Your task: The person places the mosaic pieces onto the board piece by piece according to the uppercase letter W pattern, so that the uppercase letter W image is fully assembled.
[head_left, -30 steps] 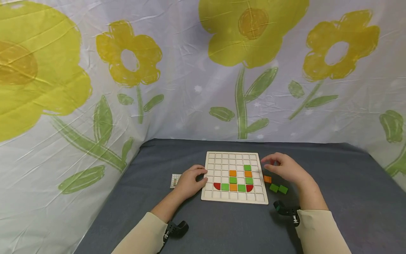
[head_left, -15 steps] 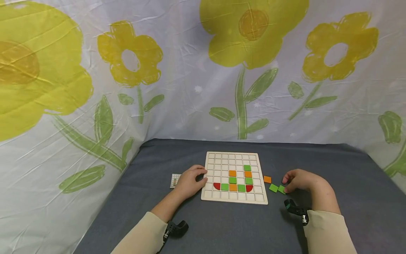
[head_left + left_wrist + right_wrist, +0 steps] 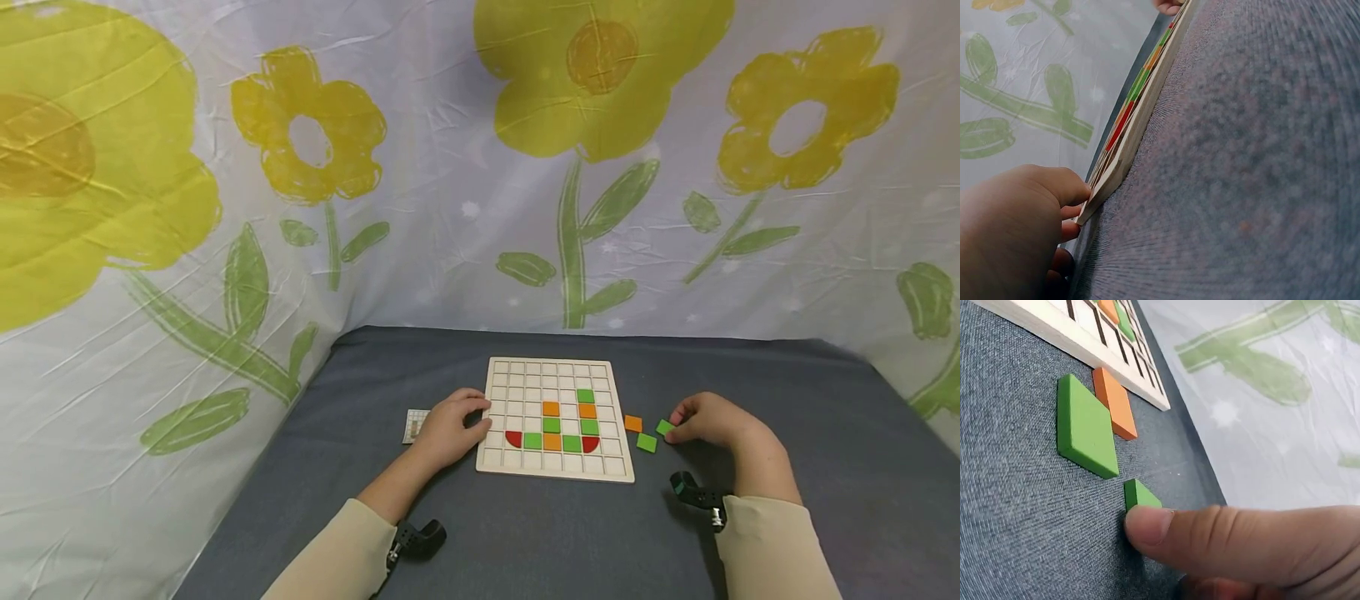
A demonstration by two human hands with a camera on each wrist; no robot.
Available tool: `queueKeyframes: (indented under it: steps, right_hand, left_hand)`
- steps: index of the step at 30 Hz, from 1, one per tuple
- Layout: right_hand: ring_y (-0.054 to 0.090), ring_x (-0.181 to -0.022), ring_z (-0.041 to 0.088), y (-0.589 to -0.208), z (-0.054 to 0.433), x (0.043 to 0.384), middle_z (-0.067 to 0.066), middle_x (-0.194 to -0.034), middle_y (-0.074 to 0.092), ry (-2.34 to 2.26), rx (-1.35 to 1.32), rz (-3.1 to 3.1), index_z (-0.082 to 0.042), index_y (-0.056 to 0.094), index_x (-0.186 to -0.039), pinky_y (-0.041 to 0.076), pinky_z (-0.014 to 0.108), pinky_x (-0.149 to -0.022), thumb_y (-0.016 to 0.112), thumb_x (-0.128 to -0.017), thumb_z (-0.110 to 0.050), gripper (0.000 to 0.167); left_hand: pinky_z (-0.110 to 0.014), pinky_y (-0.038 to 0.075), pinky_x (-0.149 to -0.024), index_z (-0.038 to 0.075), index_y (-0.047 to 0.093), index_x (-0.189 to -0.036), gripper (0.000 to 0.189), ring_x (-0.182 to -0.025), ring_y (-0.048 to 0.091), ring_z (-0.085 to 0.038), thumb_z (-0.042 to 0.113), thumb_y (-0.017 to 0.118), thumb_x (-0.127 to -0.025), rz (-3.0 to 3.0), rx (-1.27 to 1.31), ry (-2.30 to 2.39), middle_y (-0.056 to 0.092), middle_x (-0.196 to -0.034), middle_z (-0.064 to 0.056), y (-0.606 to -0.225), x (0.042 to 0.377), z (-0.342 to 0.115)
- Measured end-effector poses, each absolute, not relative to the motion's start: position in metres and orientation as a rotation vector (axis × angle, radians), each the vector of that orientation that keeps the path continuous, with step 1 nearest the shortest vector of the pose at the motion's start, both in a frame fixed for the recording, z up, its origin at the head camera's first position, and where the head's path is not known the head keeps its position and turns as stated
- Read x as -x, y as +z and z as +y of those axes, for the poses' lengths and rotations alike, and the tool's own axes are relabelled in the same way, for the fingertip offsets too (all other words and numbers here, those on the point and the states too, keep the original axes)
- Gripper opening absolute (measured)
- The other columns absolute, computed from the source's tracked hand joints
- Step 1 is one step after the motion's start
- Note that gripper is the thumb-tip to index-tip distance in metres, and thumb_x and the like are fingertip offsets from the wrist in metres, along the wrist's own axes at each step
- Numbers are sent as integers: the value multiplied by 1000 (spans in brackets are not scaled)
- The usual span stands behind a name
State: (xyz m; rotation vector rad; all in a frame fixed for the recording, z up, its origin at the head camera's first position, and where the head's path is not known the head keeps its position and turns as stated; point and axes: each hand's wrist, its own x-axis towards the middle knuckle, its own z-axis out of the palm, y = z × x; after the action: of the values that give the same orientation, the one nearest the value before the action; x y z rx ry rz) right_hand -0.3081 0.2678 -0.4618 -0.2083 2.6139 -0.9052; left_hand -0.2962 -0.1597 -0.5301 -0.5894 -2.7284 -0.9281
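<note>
A pale wooden grid board lies on the dark cloth, with green and orange square tiles and two red quarter-round tiles set in its cells. My left hand grips the board's left edge, thumb and fingertips at the rim in the left wrist view. Right of the board, my right hand pinches a green square tile close over the cloth; in the right wrist view the thumb covers part of it. Beside it lie another green tile and an orange tile, near the board's edge.
A small printed card lies left of the board, partly behind the left hand. Dark grey cloth covers the table. A white curtain with yellow flowers hangs at the back and sides. Black wrist cameras sit on both forearms.
My right hand has moved from beside the board's right edge to the loose tiles and taken hold of one green tile, shifting it away from the other. The left hand stays put.
</note>
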Motion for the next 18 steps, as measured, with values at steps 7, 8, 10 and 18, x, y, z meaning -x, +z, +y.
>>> queueKeyframes:
  steps: [7,8,10,18]
  right_hand:
    - [54,-79,24,-468,264,312,10,-90,62,-882,180,2707,6,69,-97,47,37,-67,75,-85,-12,21]
    - [54,-79,24,-469,264,313,10,-90,62,-881,172,2712,6,68,-97,47,37,-67,75,-85,-12,22]
    - [54,-79,24,-471,264,314,11,-90,62,-877,168,2722,6,67,-97,47,38,-68,75,-85,-11,22]
    - [55,-78,25,-472,266,317,12,-92,63,-857,149,2800,6,67,-101,48,38,-67,74,-84,-14,27]
  left_hand:
    - [-45,52,-97,9,73,-126,32,-118,63,-25,23,72,-97,-2733,589,-927,64,-131,-5,-531,297,-159]
    - [-45,52,-97,9,73,-126,32,-118,63,-25,23,72,-97,-2734,587,-924,64,-131,-4,-531,297,-159]
    - [-45,52,-97,9,74,-126,31,-118,63,-25,23,72,-97,-2735,584,-921,64,-130,-4,-531,297,-159]
    - [-45,52,-96,9,74,-126,32,-117,63,-25,23,72,-97,-2730,580,-937,64,-130,-4,-531,297,-160]
